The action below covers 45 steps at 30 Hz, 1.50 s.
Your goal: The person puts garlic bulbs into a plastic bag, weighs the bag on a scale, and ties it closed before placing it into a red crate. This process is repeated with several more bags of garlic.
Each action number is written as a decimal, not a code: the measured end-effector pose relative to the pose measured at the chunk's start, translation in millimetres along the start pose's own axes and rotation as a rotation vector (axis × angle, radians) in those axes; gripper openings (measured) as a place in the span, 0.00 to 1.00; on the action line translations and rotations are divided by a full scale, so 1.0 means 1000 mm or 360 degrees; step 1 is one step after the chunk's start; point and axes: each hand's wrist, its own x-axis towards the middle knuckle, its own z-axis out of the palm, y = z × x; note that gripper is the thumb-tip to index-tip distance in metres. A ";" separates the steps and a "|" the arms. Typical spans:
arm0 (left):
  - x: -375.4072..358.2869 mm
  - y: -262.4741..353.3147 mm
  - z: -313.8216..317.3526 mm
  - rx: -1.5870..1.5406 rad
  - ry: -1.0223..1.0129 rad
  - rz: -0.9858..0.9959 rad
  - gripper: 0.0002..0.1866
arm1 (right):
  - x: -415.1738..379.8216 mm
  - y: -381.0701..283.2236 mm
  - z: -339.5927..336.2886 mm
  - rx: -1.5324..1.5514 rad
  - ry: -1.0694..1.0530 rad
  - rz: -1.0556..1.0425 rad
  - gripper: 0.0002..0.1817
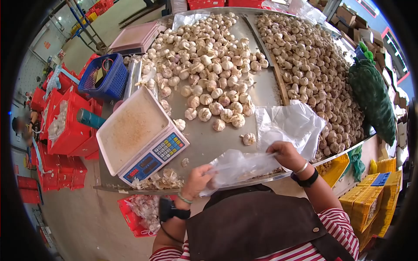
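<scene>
A clear plastic bag (239, 167) is stretched between my two hands at the front edge of the metal table (264, 87). My left hand (197, 182) pinches its left end, and my right hand (286, 155) grips the other end with curled fingers. Beyond the right hand, more thin plastic bags (289, 124) lie flat on the table. One garlic bulb (248, 139) sits by itself just past the held bag. A pile of whole garlic bulbs (213, 71) spreads over the table's middle.
A digital scale (135, 126) stands left, with garlic skins (163, 179) beside it. Past a wooden divider (278, 80) lies a second garlic heap (309, 65). A green net sack (372, 93) rests at right. Red crates (69, 130), a blue basket (106, 80) and yellow crates (361, 202) surround the table.
</scene>
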 end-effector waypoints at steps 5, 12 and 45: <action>0.006 -0.022 -0.038 -0.0545 0.0068 -0.0482 0.06 | 0.019 -0.008 -0.008 0.0881 -0.0723 0.0830 0.09; 0.090 -0.042 -0.032 0.1384 0.0628 -0.0511 0.14 | 0.094 0.059 0.025 -0.0676 -0.0584 0.0392 0.16; 0.136 0.110 0.011 0.1685 0.1391 0.0558 0.07 | 0.163 -0.007 -0.108 0.0434 0.0356 -0.0092 0.13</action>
